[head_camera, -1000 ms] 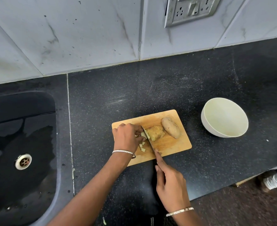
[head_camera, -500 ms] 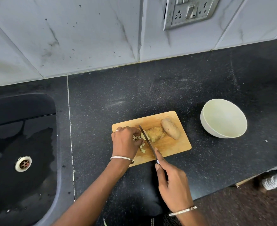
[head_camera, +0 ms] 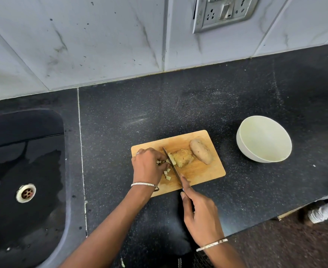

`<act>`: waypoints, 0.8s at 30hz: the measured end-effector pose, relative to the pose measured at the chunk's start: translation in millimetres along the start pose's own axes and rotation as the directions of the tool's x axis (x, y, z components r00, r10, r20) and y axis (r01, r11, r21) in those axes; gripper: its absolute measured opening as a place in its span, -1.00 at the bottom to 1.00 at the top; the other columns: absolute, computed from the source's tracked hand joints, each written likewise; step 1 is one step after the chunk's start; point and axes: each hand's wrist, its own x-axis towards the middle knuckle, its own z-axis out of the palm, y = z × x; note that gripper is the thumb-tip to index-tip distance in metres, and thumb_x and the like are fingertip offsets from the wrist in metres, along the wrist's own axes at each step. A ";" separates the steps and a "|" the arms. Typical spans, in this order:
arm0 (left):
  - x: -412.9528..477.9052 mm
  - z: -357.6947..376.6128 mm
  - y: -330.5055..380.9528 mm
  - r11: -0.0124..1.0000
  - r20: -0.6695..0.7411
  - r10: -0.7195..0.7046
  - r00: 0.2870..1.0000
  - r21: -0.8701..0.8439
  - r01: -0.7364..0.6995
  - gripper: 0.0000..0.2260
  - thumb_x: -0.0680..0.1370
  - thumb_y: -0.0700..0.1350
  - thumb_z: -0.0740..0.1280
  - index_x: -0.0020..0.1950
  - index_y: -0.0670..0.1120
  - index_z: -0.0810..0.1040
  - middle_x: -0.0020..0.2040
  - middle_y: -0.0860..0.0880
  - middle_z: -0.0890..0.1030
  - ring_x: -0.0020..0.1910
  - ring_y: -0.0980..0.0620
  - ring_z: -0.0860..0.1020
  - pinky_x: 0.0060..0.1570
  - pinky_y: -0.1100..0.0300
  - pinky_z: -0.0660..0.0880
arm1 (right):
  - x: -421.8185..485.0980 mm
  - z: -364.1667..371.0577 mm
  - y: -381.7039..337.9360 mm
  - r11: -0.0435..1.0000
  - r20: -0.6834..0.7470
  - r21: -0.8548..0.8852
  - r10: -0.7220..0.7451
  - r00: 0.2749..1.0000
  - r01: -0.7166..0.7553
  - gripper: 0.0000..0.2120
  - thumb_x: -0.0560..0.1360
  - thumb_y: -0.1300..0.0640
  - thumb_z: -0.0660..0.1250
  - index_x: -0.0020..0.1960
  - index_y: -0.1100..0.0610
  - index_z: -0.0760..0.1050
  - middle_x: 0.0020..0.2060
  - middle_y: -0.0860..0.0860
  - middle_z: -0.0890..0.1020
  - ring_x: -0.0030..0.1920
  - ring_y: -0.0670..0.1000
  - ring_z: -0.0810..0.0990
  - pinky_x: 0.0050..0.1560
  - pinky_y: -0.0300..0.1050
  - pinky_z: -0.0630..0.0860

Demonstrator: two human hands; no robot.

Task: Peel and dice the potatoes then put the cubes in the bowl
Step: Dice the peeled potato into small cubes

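Observation:
A wooden cutting board [head_camera: 203, 171] lies on the black counter. On it sit a peeled, partly cut potato [head_camera: 183, 158] and a whole brown potato [head_camera: 201, 151] to its right. Several small pale cubes [head_camera: 167, 174] lie left of the knife. My right hand [head_camera: 200, 213] grips the handle of a knife [head_camera: 172, 163], index finger along the spine, blade set across the cut end of the peeled potato. My left hand [head_camera: 148, 166] rests on the board with fingers curled over the cut pieces beside the blade. A cream bowl [head_camera: 263, 139], with nothing inside, stands to the right of the board.
A dark sink [head_camera: 24, 180] with a metal drain sits at the left, wet inside. A tiled wall with a switch socket plate [head_camera: 223, 12] runs behind the counter. The counter's front edge lies just below my right hand, with floor beyond.
The knife blade has shifted slightly left and up along the potato's cut end. My left hand drew back a little leftward, and more cubes lie beside it.

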 end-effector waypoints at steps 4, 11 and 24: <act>0.8 -0.5 -1.7 1.000 0.011 -0.009 1.000 -0.014 0.009 -0.86 0.36 -0.03 0.56 -0.11 0.07 0.71 -0.07 0.12 0.66 0.02 -0.03 0.50 0.06 -0.02 0.45 | 4.2 10.3 -0.5 0.999 0.001 -0.030 0.016 1.000 -0.016 -0.40 0.59 0.18 0.24 0.51 -0.26 0.18 -0.44 -0.21 0.34 -0.42 -0.17 0.38 -0.35 -0.19 0.30; 0.4 -2.9 -3.6 0.999 0.019 -0.002 1.000 -0.046 0.003 -0.85 0.36 -0.07 0.56 -0.10 0.02 0.71 -0.06 0.09 0.66 0.00 -0.01 0.54 0.03 0.04 0.49 | -0.3 16.2 2.6 0.990 0.017 -0.139 0.008 1.000 -0.006 -0.30 0.60 0.14 0.16 0.53 -0.38 -0.09 -0.22 -0.03 0.52 -0.25 0.04 0.57 -0.22 0.02 0.54; -0.4 -0.7 -5.8 0.996 0.030 0.081 0.996 -0.042 -0.079 -0.73 0.31 0.03 0.57 -0.04 0.09 0.64 -0.05 0.10 0.63 -0.04 0.04 0.55 -0.02 0.07 0.51 | -5.8 -16.0 10.4 0.992 -0.033 -0.126 -0.002 0.999 -0.002 -0.33 0.54 0.19 0.34 0.50 -0.28 0.21 -0.45 -0.21 0.29 -0.49 -0.22 0.28 -0.44 -0.31 0.26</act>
